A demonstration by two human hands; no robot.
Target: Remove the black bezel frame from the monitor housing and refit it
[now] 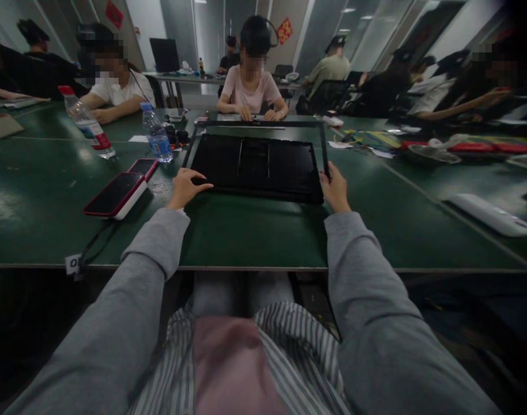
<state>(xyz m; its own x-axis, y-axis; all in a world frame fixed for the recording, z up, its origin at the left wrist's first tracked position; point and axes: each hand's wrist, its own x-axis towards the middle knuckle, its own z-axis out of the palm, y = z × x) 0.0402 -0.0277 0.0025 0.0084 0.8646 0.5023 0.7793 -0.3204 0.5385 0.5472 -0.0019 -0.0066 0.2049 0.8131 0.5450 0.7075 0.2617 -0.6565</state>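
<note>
A flat black panel (255,164) lies on the green table (246,230) in front of me. A thin black frame (194,137) is lifted over it, its far bar raised above the panel's back edge. My left hand (184,187) rests on the panel's near left corner, fingers curled, thumb pointing right. My right hand (335,185) is closed on the frame's right bar near the panel's right corner.
Two red-cased phones (116,195) lie left of the panel, a cable running off the table edge. Two water bottles (156,134) stand behind them. A white device (492,214) lies at the right. Several people sit around the tables.
</note>
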